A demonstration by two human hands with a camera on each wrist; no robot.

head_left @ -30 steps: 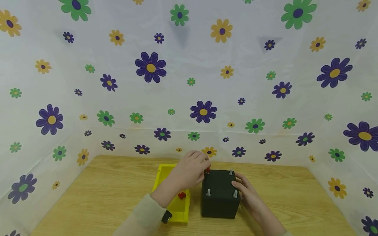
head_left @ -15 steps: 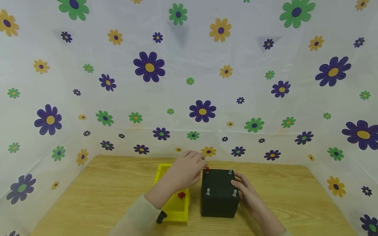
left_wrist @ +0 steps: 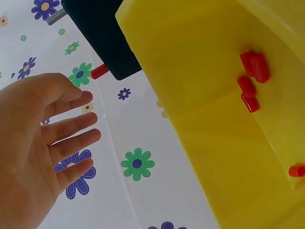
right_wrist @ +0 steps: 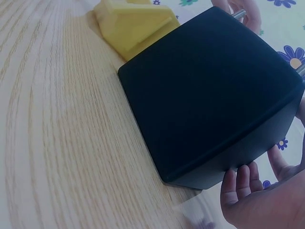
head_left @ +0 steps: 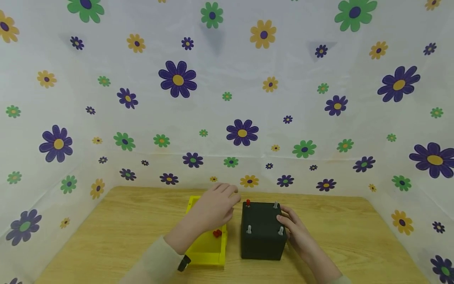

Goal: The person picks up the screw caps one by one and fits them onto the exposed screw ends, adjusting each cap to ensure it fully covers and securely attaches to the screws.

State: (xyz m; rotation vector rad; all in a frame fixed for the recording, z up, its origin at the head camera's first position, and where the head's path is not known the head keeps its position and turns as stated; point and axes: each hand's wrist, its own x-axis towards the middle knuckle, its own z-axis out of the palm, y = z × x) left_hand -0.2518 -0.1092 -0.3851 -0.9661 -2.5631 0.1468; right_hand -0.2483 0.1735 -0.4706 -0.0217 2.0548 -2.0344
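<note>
A black box (head_left: 263,221) stands on the table, with threaded metal bolts (head_left: 276,205) upright near its top corners. The far left bolt wears a red cap (head_left: 248,202); the other three are bare. My right hand (head_left: 301,242) holds the box's right side, thumb over the top edge and fingertips against the side wall (right_wrist: 248,167). My left hand (head_left: 209,211) hovers over the yellow bin (head_left: 224,252), just left of the capped bolt. Its fingers (left_wrist: 71,145) are loosely bent, with nothing between them. Several red caps (left_wrist: 255,67) lie inside the bin.
A wooden table (head_left: 142,228) carries the bin and box side by side, a narrow gap between them. White sheeting with printed flowers (head_left: 242,133) rises behind the table and along both sides. A black strap (head_left: 184,262) sits at the left wrist.
My left hand has let go of the red cap on the far left bolt and moved left over the bin. The right hand stays at the box.
</note>
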